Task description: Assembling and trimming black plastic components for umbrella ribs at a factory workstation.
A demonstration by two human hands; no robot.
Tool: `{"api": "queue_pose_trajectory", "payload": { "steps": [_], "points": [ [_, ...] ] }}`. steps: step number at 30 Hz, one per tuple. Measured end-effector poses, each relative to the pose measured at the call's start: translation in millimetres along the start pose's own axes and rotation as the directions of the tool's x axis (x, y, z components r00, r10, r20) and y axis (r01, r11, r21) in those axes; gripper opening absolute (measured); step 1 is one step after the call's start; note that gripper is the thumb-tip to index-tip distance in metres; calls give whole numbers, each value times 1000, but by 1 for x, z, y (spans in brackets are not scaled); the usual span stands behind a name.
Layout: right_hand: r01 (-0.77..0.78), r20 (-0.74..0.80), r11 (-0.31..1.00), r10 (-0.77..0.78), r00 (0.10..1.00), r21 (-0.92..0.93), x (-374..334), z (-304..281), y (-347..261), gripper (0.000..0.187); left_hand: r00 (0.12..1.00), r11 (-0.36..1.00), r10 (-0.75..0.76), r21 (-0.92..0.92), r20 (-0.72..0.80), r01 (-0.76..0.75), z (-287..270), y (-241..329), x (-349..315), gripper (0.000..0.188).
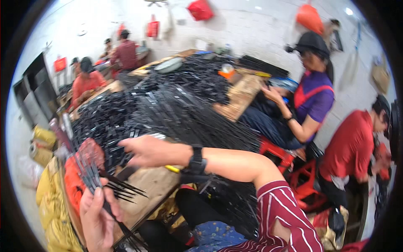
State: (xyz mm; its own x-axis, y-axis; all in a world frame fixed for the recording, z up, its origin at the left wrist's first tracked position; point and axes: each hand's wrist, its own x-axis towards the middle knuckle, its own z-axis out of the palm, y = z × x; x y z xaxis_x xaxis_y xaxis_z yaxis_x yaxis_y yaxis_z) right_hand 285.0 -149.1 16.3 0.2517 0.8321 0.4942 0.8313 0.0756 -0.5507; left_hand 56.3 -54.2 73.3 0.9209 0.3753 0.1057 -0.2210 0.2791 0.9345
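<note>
My left hand (pixel 98 212), at the lower left, is closed round a fanned bundle of thin black sticks (pixel 89 174). Their upper ends look grey and blurred, and a few darker sticks point right from beside the fingers. Higher up and to the right, my right hand (pixel 151 151) reaches across with its index finger stretched out and the thumb apart; nothing shows between them. It is somewhat smeared by motion. Just beyond it lies a heap of short, shiny black pieces (pixel 105 122). Long thin black rods (pixel 184 113) lie spread to the right of that heap.
The wooden tabletop (pixel 147 189) shows beside my left hand. A red plastic bag (pixel 79 180) and yellow sacking (pixel 52 201) are at the left. A person in purple (pixel 315 92) sits across at the right, near red stools (pixel 308 180). Other people work farther off.
</note>
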Motion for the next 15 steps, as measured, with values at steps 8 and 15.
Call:
{"api": "queue_pose_trajectory", "payload": {
  "steps": [8,15],
  "points": [
    [-22,281,983,-30,959,181,-21,-28,-67,63,994,994,-108,-4,12,108,33,-13,-1,27],
    [64,152,952,-114,982,299,-9,-20,-89,28,998,997,-40,62,47,37,23,-4,-8,29]
  ]
}}
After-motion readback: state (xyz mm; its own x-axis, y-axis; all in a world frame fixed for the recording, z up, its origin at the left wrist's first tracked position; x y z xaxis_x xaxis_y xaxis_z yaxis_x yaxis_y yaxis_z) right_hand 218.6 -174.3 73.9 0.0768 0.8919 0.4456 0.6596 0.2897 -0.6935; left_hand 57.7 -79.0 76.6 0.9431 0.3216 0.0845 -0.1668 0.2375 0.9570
